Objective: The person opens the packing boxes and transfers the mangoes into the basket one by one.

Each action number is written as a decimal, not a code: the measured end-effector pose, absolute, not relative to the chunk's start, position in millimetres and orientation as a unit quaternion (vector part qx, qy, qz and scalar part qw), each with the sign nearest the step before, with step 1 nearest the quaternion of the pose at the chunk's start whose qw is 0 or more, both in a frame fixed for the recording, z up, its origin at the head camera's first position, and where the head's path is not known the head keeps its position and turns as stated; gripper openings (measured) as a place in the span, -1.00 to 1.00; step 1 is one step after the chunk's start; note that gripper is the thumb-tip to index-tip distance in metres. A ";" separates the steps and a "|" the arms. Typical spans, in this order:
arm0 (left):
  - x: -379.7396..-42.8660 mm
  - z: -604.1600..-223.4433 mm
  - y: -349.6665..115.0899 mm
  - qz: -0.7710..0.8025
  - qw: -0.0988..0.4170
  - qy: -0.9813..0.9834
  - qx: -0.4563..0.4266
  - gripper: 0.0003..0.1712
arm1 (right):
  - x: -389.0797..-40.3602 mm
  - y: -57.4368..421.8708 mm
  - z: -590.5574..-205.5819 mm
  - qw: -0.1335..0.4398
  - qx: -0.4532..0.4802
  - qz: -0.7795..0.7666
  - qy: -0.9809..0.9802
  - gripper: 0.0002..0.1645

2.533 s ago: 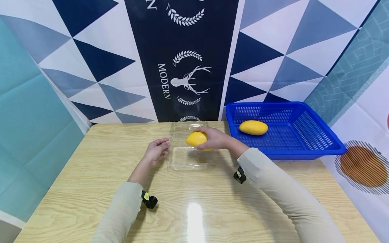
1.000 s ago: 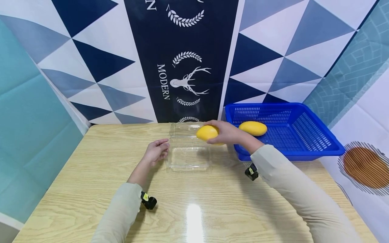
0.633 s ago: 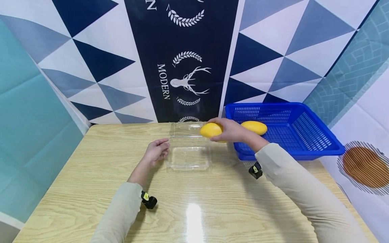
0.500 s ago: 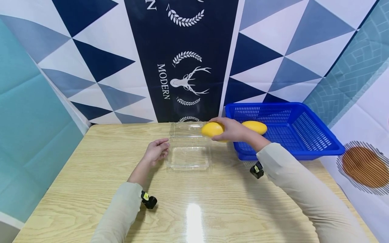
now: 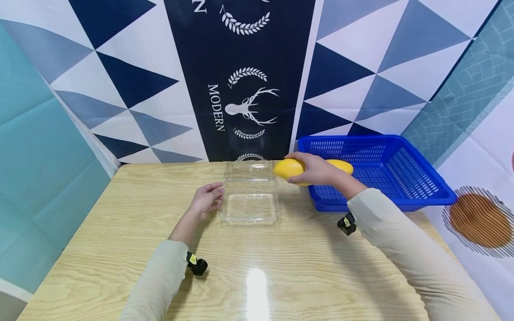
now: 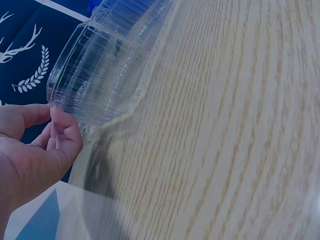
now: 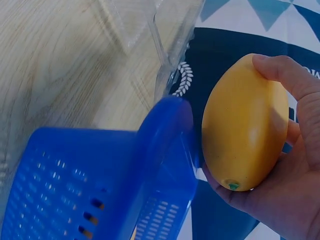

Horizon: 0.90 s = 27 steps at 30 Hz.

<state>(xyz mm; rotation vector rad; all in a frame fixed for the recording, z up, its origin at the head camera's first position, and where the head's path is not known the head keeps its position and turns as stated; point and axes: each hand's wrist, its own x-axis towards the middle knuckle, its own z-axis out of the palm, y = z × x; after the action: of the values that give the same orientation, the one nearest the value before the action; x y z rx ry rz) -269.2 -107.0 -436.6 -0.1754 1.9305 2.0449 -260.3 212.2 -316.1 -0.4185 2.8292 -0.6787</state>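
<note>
My right hand (image 5: 315, 170) grips a yellow mango (image 5: 288, 168) in the air, at the left end of the blue basket. In the right wrist view, thumb and fingers curl round the mango (image 7: 245, 125), whose small green stem spot shows. A clear plastic clamshell box (image 5: 250, 208) lies unfolded on the table, to the left of the basket. At its left edge, the thumb and forefinger of my left hand (image 5: 206, 199) pinch the rim; the left wrist view shows this hand (image 6: 37, 160) at the clamshell's corner. A second mango (image 5: 341, 166) is partly hidden behind my right hand.
The blue plastic basket (image 5: 381, 201) with perforated sides stands at the back right of the wooden table (image 5: 241, 263), holding the second mango. A patterned cloth (image 5: 250, 53) hangs along the table's back edge.
My right hand has carried the mango from over the clamshell rightward and slightly back, to the basket's left end. The left hand stays at the clamshell's edge.
</note>
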 end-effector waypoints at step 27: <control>-259.7 -418.0 -105.9 0.714 0.171 0.677 -0.055 -0.48 | -259.4 242.4 -315.6 0.087 -0.129 -0.249 0.956 -0.21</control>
<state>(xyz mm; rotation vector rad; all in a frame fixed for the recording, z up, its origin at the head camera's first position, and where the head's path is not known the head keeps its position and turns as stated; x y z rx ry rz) -259.7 -105.9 -418.0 -0.1569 1.9221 2.0268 -259.4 242.4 -315.6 -0.3833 2.8466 -0.7428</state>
